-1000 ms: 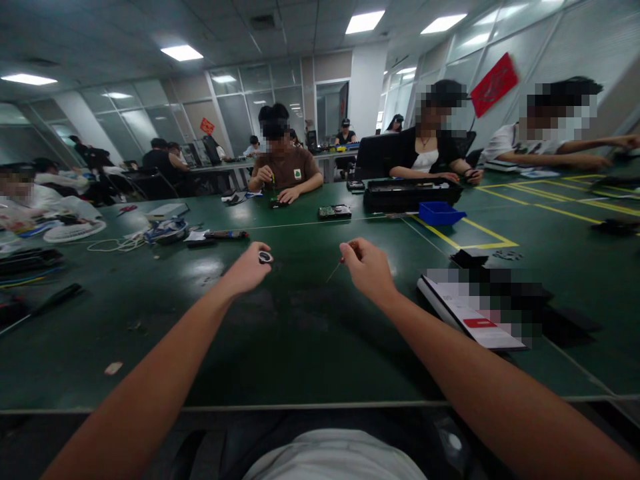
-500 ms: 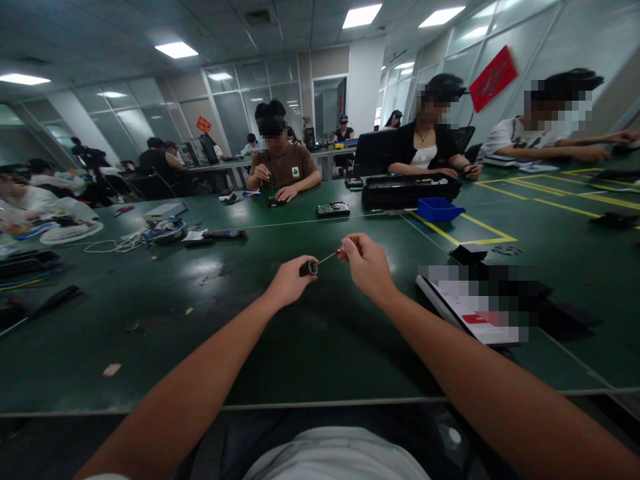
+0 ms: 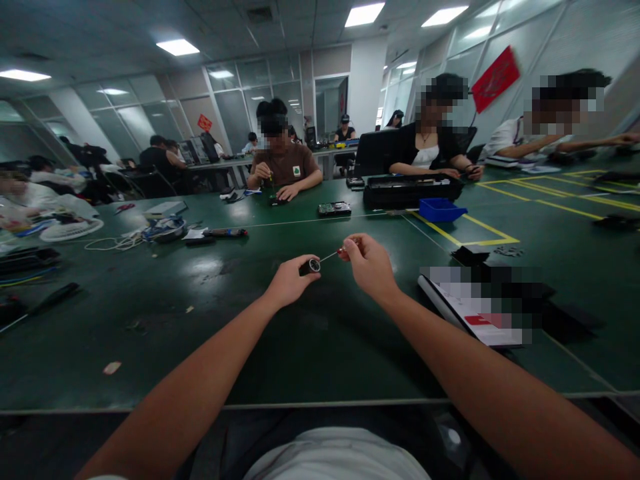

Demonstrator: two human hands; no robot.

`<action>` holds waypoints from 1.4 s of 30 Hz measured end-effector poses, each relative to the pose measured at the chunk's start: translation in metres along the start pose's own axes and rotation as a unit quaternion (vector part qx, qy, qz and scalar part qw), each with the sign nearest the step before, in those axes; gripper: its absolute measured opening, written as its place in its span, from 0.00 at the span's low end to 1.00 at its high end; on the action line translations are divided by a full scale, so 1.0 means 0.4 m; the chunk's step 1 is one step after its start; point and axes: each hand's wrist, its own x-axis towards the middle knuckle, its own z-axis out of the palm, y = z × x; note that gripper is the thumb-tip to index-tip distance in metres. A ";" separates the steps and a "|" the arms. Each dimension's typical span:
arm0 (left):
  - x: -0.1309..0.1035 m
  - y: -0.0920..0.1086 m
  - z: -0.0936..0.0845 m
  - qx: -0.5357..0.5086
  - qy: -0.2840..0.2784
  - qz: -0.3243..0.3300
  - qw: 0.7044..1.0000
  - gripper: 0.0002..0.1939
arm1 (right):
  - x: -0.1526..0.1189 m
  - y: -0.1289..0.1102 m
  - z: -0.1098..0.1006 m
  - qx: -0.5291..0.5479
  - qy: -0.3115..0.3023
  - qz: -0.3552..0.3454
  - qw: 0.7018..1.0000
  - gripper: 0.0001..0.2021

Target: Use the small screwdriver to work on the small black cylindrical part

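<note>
**Screwdriver [image 3: 329,256] brought to the round end of a dark cylinder [image 3: 311,267]**

The step in hand looks like fine tool work at the cylinder's ringed end. Both pieces are held above the bench [image 3: 300,360], between its near edge and its middle. The left hand [image 3: 289,281] has its fingers curled closed around the cylinder, leaving the end exposed. The right hand [image 3: 371,267] pinches the screwdriver's reddish handle, fingers nearly together. The shaft's tip reaches the cylinder's rim; whether it is seated in anything, I cannot tell. The next move seems to call for a steady left hold and the shaft guided in line, with light pressure.

The cylinder is short and dark, with a pale, shiny ring around its face. The shaft is thin, straight and metallic; the handle looks glossy. The bench top is smooth, dark green and faintly reflective. Towards its far edge lie a flat, rectangular circuit-board unit [image 3: 335,209] and an angular blue tray [image 3: 441,210], probably plastic.
</note>
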 end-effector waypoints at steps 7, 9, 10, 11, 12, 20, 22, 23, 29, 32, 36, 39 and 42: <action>0.002 -0.002 -0.004 -0.018 0.009 -0.011 1.000 0.20 | 0.007 0.003 -0.003 0.018 0.002 0.014 1.000 0.13; 0.002 -0.002 -0.004 -0.017 0.007 -0.012 1.000 0.20 | 0.009 0.006 -0.003 0.025 -0.002 0.015 1.000 0.13; 0.002 -0.002 -0.004 -0.016 0.006 -0.012 1.000 0.20 | 0.010 0.007 -0.003 0.030 -0.006 0.015 0.999 0.13; 0.002 -0.003 -0.004 -0.016 0.006 -0.012 1.000 0.20 | 0.010 0.008 -0.003 0.035 -0.009 0.014 0.999 0.13; 0.001 -0.004 -0.004 -0.015 0.007 -0.011 1.000 0.20 | 0.011 0.009 -0.003 0.040 -0.011 0.014 0.999 0.14; 0.002 -0.011 -0.005 -0.011 0.008 -0.002 1.000 0.20 | 0.010 0.003 -0.003 0.047 -0.017 0.014 0.999 0.13; 0.003 -0.014 -0.004 -0.011 0.010 0.000 1.000 0.21 | 0.009 0.001 -0.003 0.047 -0.020 0.014 0.999 0.13; 0.004 -0.016 -0.004 -0.011 0.011 0.000 1.000 0.21 | 0.009 0.001 -0.002 0.046 -0.021 0.013 0.999 0.13; 0.002 -0.014 -0.001 -0.019 0.017 0.002 1.000 0.21 | 0.008 0.004 0.000 0.030 -0.010 0.011 0.999 0.13; -0.001 -0.008 -0.001 -0.018 0.015 0.007 1.000 0.20 | 0.007 0.004 -0.001 0.025 -0.007 0.014 1.000 0.13; -0.002 -0.007 -0.001 -0.007 0.009 0.001 1.000 0.20 | 0.004 -0.002 -0.005 0.008 -0.026 0.015 0.999 0.13; -0.003 -0.007 0.000 -0.002 0.007 0.003 1.000 0.20 | 0.001 -0.004 -0.006 0.031 -0.047 0.014 0.998 0.11; -0.006 -0.004 0.003 0.004 0.001 0.018 1.000 0.20 | 0.000 0.001 -0.006 0.015 -0.046 0.012 0.999 0.15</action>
